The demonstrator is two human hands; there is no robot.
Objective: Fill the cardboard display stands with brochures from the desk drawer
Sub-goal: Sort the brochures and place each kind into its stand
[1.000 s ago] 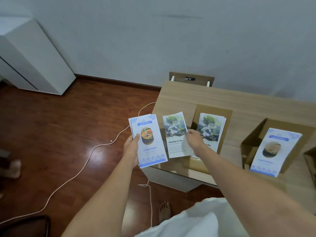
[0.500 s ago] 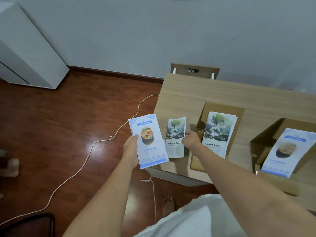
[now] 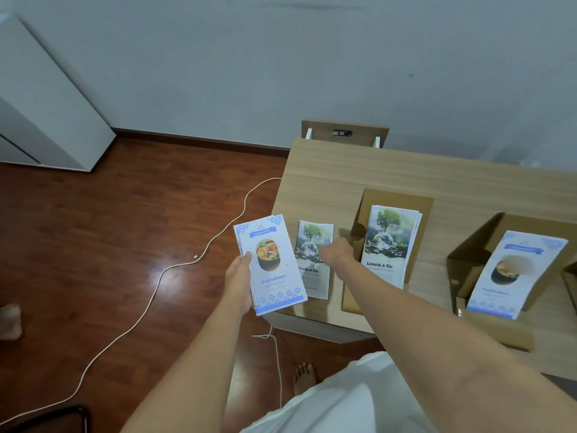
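The left hand (image 3: 239,278) grips a fanned stack of blue brochures (image 3: 270,264) by its left edge, just off the worktop's (image 3: 343,170) left edge, probably as stock for a stand. The right hand (image 3: 335,253) pinches a tree brochure (image 3: 312,276) held upright near the worktop's front left corner, beside the first stand (image 3: 421,204); it likely belongs there, with the matching glossy leaflets (image 3: 388,242). A second stand (image 3: 477,245) toward the front right holds a blue leaflet (image 3: 518,273). Both stands are plain brown corrugated card, folded into slanted pockets; the brochures are thin, slick and narrow.
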